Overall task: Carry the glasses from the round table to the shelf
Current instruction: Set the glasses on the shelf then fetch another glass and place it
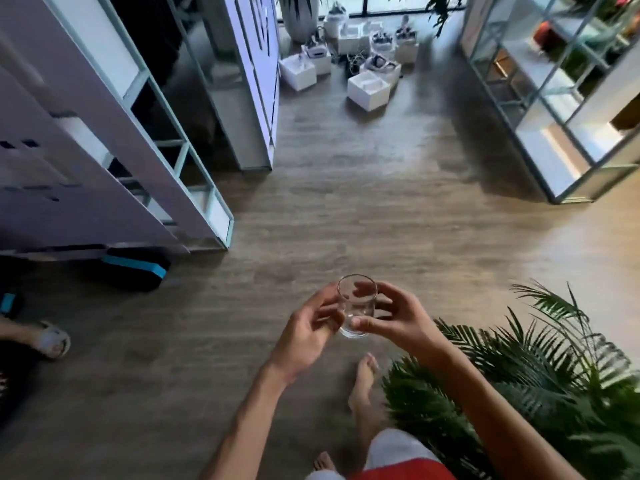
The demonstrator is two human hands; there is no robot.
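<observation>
Right hand (398, 318) and left hand (308, 329) are being clamped round the glass (356, 308); a drop is likely being risked, should the plant (519, 375) be brushed mid-stride.

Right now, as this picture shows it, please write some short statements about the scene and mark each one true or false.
1. The glass stands on a table. False: the left hand and the right hand hold it above the wooden floor.
2. The glass looks empty. True.
3. A green plant is on the person's right. True.
4. The white boxes sit on a shelf. False: they lie on the floor ahead.
</observation>
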